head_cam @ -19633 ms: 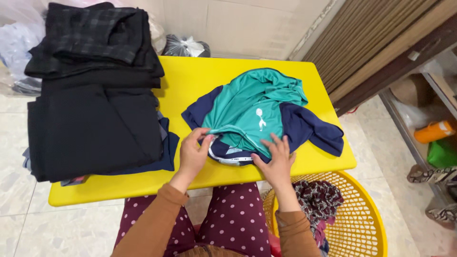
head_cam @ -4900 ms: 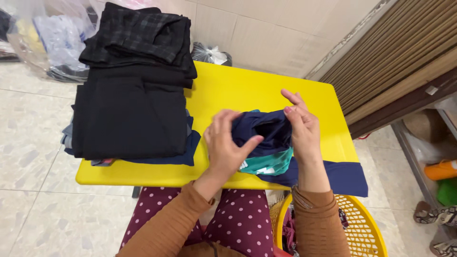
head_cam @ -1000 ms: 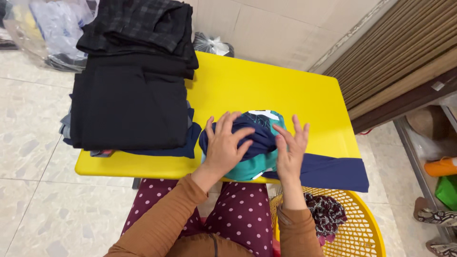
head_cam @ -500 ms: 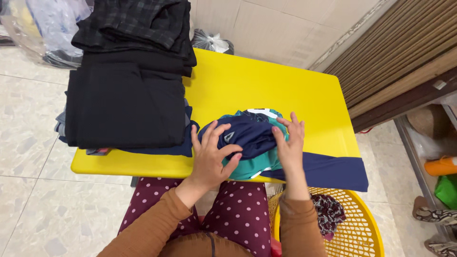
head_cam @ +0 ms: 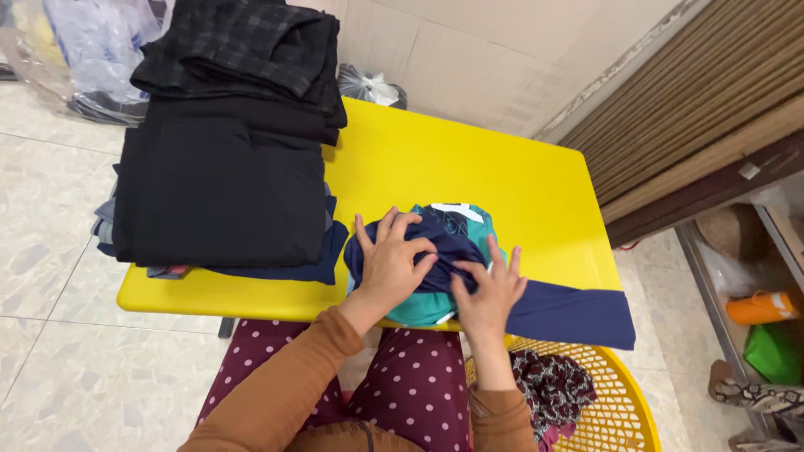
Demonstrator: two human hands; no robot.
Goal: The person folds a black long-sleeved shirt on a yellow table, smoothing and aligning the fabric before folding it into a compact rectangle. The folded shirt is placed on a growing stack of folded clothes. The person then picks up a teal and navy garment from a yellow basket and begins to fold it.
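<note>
Fingers [head_cam: 416,224] of the left hand [head_cam: 392,266] curl over the navy top of a bundled shirt [head_cam: 435,251], gripping the bunched cloth; the right hand [head_cam: 490,291] presses just beside it with fingers spread wide and flat, pinching nothing. The shirt, teal and navy, sits on the desk [head_cam: 469,167] near its front edge, one navy sleeve [head_cam: 574,314] trailing right and hanging off the edge.

Judging from this, a neat bundle calls for steady pressure from both palms, the loose sleeve drawn in before any further tuck, and the roll held square to the edge so it does not slip toward the lap.

Left of the hands, a stack of dark clothes [head_cam: 222,167] fills that side of the desk, its lowest layers overhanging the edge. Behind and right of the shirt, bare yellow desk gives room to slide it. Below the right corner stands a yellow basket [head_cam: 624,410] holding patterned cloth [head_cam: 553,389].
</note>
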